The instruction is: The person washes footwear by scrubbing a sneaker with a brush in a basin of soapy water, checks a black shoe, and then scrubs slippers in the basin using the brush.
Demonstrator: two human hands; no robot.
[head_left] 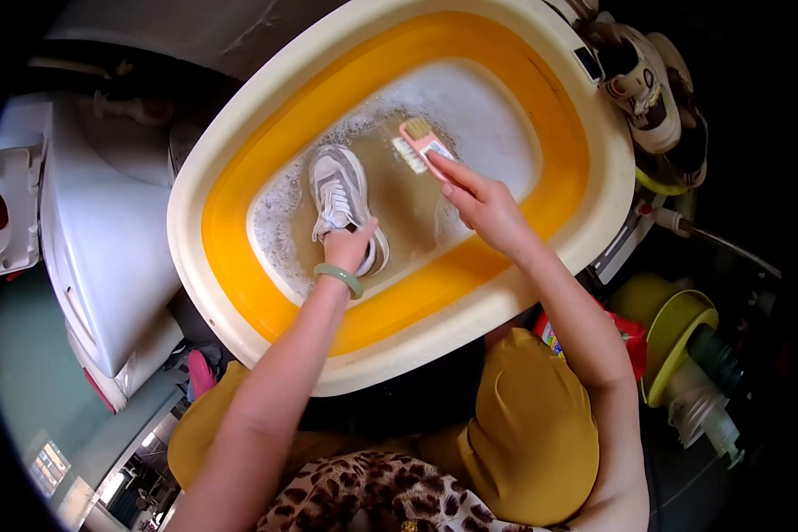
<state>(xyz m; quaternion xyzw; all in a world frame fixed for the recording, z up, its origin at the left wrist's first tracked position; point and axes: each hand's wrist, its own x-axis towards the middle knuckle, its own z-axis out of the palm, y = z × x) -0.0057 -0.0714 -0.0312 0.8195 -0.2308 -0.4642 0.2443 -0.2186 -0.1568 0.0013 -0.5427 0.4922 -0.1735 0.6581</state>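
Note:
A grey and white sneaker (335, 186) with white laces is held over the soapy water in a large yellow and cream tub (230, 217). My left hand (349, 246), with a green bangle at the wrist, grips the shoe at its heel opening; some of the fingers are hidden inside it. In my right hand (488, 206) is a pink scrub brush (419, 140), gripped by its handle. Its head shows white bristles on one side and a tan tuft on top. The brush is up and to the right of the sneaker, apart from it.
More shoes (652, 93) sit beyond the tub's right rim. Green basins (674, 332) and a red packet (628, 344) lie at the lower right. A white ceramic fixture (106, 230) stands close on the left. Foam (452, 89) floats at the tub's far end.

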